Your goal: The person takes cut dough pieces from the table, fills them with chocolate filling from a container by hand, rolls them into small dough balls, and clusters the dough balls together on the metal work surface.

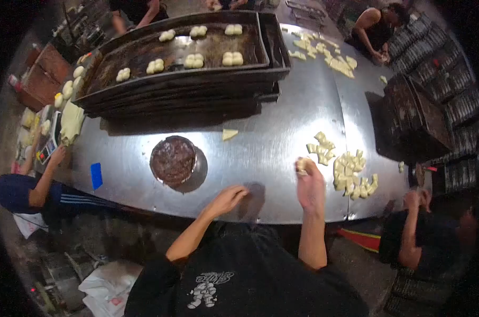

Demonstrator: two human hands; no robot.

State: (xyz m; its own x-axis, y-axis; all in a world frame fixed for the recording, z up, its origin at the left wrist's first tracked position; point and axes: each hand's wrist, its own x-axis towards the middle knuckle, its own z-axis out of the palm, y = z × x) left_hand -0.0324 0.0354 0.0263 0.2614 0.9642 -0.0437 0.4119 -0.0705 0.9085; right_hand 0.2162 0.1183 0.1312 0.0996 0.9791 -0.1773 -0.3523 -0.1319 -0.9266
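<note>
My right hand (310,189) is raised over the steel table, fingers closed on a pale dough piece (302,167). Just right of it lie a small group of cut dough pieces (321,148) and a larger heap of dough pieces (347,173). Above the table's near edge, my left hand (228,201) has its fingers curled together; whether anything is inside is hidden. A round bowl of dark brown filling (173,160) stands to the left of that hand. Farther back, one flat dough piece (229,134) lies alone on the metal.
Stacked baking trays (176,87) fill the back left, the top one bearing clustered dough balls (194,61). More dough pieces (324,50) lie at the far right. Dark tins (414,116) stand at the right edge. A blue card (96,175) lies left. Several people work around the table.
</note>
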